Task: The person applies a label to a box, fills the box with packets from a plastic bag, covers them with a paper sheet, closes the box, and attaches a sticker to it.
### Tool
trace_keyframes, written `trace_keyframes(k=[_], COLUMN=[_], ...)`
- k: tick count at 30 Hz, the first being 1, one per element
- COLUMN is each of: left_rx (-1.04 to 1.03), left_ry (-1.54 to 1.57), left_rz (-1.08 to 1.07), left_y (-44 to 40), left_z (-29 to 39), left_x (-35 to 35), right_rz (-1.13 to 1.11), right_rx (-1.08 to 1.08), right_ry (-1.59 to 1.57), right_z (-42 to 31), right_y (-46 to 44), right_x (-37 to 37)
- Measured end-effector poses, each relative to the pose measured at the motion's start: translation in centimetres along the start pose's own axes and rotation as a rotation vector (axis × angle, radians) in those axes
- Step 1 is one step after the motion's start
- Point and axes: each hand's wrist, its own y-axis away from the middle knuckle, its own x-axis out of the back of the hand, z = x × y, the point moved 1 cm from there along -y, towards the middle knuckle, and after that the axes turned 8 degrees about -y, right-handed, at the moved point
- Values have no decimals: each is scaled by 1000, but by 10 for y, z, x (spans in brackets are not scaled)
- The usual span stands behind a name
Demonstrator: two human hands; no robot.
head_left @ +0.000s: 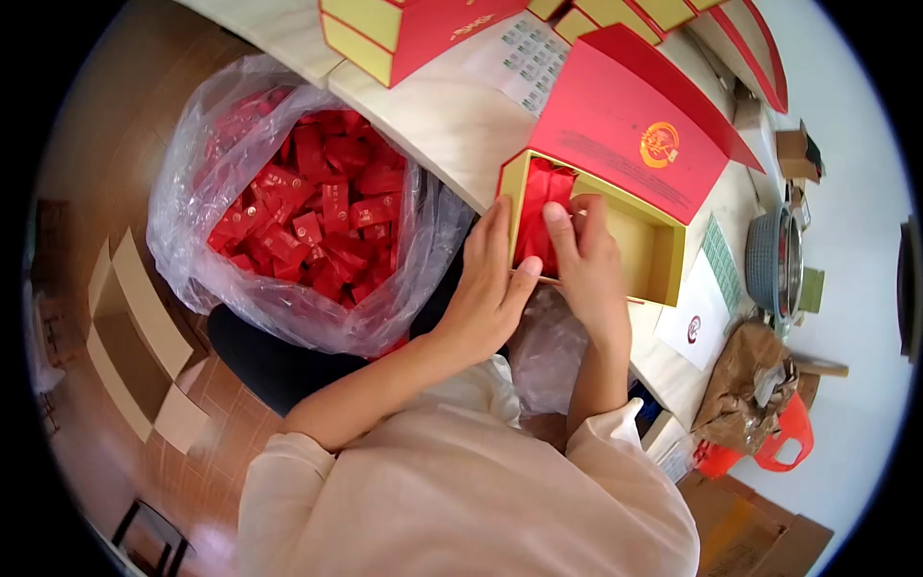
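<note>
A red gift box (663, 264) with a yellow inside lies on the table, its red lid (615, 125) folded back. Small red packets (540, 216) stand side by side in the box's left end; the rest of the inside shows bare yellow. My left hand (486, 288) holds the box's left near corner, fingers along the outer wall and thumb at the front edge. Inside the box, my right hand (588, 260) has its thumb on the red packets and its fingers bent beside them; the fingertips are partly hidden.
A clear plastic bag (192, 212) full of red packets (336, 202) sits left of the table (433, 144). Other red-and-yellow boxes (413, 38) and a sticker sheet (527, 62) are at the back. Right are a white card (694, 322), a basket (766, 260) and a brown bag (745, 385). An open carton (135, 361) stands on the floor.
</note>
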Motion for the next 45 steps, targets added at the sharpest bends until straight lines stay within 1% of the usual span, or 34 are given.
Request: trace_keyframes(k=[1, 3, 7, 8, 9, 11, 13, 14, 15, 16, 17, 18, 19, 20, 21, 22, 23, 25, 26, 27, 29, 30, 32, 33, 35, 36, 37, 38, 39, 40, 41, 43, 44, 45], left_rx=[0, -16, -39, -34, -32, -52, -10, 54, 113, 253, 391, 495, 600, 609, 695, 783, 804, 773, 793, 795, 867, 865, 825, 819, 1086, 1086, 1084, 1068, 1041, 910, 909, 757, 741, 740], left_ry=[-1, -40, -50, 15, 82, 114, 11, -21, -52, 119, 292, 203, 114, 117, 172, 229, 229, 254, 251, 256, 364, 374, 529, 541, 914, 1031, 1039, 1280, 1515, 1596, 1596, 1631, 1746, 1745], left_rz=[9, 7, 6, -19, -45, 88, 173, 218, 260, 267, 274, 254, 238, 249, 254, 265, 290, 342, 348, 361, 376, 380, 393, 392, 367, 304, 305, 228, 145, 71, 68, 25, 113, 112], left_y=[-2, -3, -2, 0, 2, 13, 30, 41, 55, 71, 89, 112, 134, 154, 175, 190, 200, 213, 212, 209, 204, 201, 192, 187, 180, 180, 177, 174, 173, 178, 180, 183, 184, 187], left_z=[-1, 0, -4, -7, -11, -25, -59, -80, -103, -128, -155, -182, -204, -214, -222, -225, -224, -219, -212, -207, -202, -203, -207, -209, -215, -220, -222, -219, -218, -228, -228, -222, -220, -219], left_x=[-4, -11, -13, -8, -4, 11, 26, 34, 42, 47, 51, 57, 63, 70, 76, 80, 83, 85, 89, 91, 89, 87, 82, 84, 90, 94, 101, 109, 114, 110, 111, 114, 117, 121], right_rz=[-22, -13, 10, 45, 148, 316, 388, 314, 168, 11, -113, -278, -438, -538, -586, -660, -691, -731, -756, -764, -786, -786, -814, -811, -961, -961, -924, -877, -877, -932, -982, -941, -902, -901], right_rx=[-56, 55, 96, 45, 18, 335, 523, 573, 734, 725, 765, 658, 519, 472, 462, 352, 361, 271, 213, 222, 95, 98, 76, 78, 31, 34, 306, 572, 569, 730, 891, 941, 991, 991], right_ry=[-39, -70, 155, 251, 431, 307, 77, -55, -209, -345, -296, -355, -293, -196, -128, -20, -26, 223, 281, 286, 424, 434, 40, 52, -230, -221, -185, -149, -144, -25, 97, 120, 142, 142], right_z=[-3, 14, 12, 2, -10, -19, -37, -48, -45, -49, -55, -49, -34, -8, 25, 52, 59, 71, 87, 89, 100, 107, 118, 108, 82, 72, 60, 51, 44, 36, 31, 27, 24, 22], right_y=[-3, -9, -16, -11, -4, 3, 16, 24, 24, 26, 20, 14, 7, -2, -5, -5, -1, 6, 7, 7, 5, 2, -8, -11, -10, -6, 0, 9, 19, 31, 42, 62, 67, 68], right_x=[4, 0, 1, 0, -4, -9, -22, -35, -53, -81, -111, -150, -194, -240, -284, -322, -339, -365, -382, -386, -392, -393, -393, -380, -350, -337, -323, -309, -297, -287, -281, -275, -274, -274])
